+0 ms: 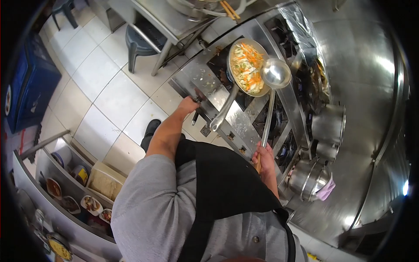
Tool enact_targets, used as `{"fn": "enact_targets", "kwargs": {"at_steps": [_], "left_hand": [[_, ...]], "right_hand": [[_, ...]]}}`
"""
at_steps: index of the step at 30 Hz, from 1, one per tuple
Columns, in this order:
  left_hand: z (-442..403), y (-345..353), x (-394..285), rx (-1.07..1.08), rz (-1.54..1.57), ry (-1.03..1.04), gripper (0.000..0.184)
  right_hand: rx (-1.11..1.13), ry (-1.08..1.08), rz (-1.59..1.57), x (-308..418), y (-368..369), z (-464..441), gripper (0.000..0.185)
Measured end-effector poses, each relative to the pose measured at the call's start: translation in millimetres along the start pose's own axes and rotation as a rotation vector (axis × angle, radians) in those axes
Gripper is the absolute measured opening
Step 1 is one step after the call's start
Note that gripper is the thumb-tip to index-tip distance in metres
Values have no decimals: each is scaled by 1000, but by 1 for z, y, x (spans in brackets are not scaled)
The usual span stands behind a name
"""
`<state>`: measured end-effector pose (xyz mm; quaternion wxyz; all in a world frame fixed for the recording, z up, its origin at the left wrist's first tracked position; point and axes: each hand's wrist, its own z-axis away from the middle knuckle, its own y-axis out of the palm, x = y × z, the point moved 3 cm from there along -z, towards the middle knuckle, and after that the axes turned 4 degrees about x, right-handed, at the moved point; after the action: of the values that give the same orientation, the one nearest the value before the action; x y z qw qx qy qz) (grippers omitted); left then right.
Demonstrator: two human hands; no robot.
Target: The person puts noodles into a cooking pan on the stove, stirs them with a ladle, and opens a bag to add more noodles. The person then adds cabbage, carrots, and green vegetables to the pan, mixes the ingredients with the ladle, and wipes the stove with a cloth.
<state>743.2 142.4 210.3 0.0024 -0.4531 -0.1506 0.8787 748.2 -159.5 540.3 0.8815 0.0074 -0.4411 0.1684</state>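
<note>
My right hand (265,156) is wrapped around the wooden grip of a long-handled steel ladle (276,73). The ladle's round bowl is over the right edge of a frying pan (230,101). Shredded vegetables (247,65), orange and pale, fill the pan, which sits on a burner with its handle toward me and no hand on it. At the stove's front edge, my left hand (189,105) has its fingers closed round a control knob (197,100), mostly covered by the fingers.
The steel stove (205,94) has several burners and food scraps on its top. Steel pots (328,124) stand at the right, one with a pink cloth (325,189). Behind me on the left, a counter holds food containers (104,182). A dark stool (146,41) stands under a steel table (163,19).
</note>
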Motion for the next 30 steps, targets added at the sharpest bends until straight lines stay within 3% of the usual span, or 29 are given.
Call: {"fn": "enact_targets", "kwargs": {"at_steps": [2,4,5,6,7,8,9,10,11,12,13,14,16,17,18,19,20,21,22,23,24,25,28,30], "left_hand": [[9,-12,0,53,4,96,48],[-6,-7,38,34,118,340,52],[7,-23,42,66,-106,112,54],[-3,-22,79,83,-114,73,55],[21,-40,81,71,-159,134,50],[21,-50,115,173,-808,597,44],[30,-66,148,214,-712,459,38],[52,-80,166,132,-883,617,41],[82,-100,161,233,-495,-237,41],[95,-112,190,301,-983,178,37],[112,-123,207,272,-1094,195,36],[149,-137,193,308,-851,-79,37],[198,-145,181,54,-328,-644,40],[201,-152,187,96,-593,-448,42],[207,-154,205,124,-838,-275,45],[215,-151,219,37,-779,-300,47],[225,-145,226,-80,-757,-287,48],[255,-135,197,-257,-717,-72,50],[262,-122,204,-398,-720,27,47],[276,-104,213,-481,-359,-101,41],[291,-82,212,-484,-310,-224,29],[343,-63,162,-607,30,-377,35],[431,-1,129,-527,1,-459,41],[464,32,136,-652,25,-502,39]], "right_hand": [[5,7,-138,-2,-2,1,14],[-25,-5,-194,-4,-15,1,15],[-12,0,-212,-3,-25,-2,17],[-46,-29,-261,-7,-41,-7,17],[-52,-33,-314,-16,-55,-15,17],[-52,-35,-363,-23,-68,-23,18],[-32,-33,-388,-26,-81,-28,20],[-35,-50,-423,-27,-91,-35,20],[-27,-17,-441,-32,-101,-41,20],[-13,20,-455,-41,-110,-45,21],[1,17,-476,-56,-122,-55,21],[-13,2,-466,-76,-138,-72,19],[-110,41,-399,-99,-158,-86,17],[-189,97,-325,-111,-164,-92,18],[-193,-37,114,-107,-171,-93,20],[-173,-233,551,-101,-182,-95,24],[-72,-115,729,-122,-205,-116,31],[-295,-223,951,-62,-159,-54,39],[-449,-623,1016,-74,-172,-72,46],[-370,-840,1081,-72,-174,-87,47],[-226,-908,1059,-72,-164,-105,47],[-77,-884,1046,-75,-138,-120,46],[259,-856,1080,-85,-59,-145,45],[424,-872,1113,-75,-11,-158,44]]}}
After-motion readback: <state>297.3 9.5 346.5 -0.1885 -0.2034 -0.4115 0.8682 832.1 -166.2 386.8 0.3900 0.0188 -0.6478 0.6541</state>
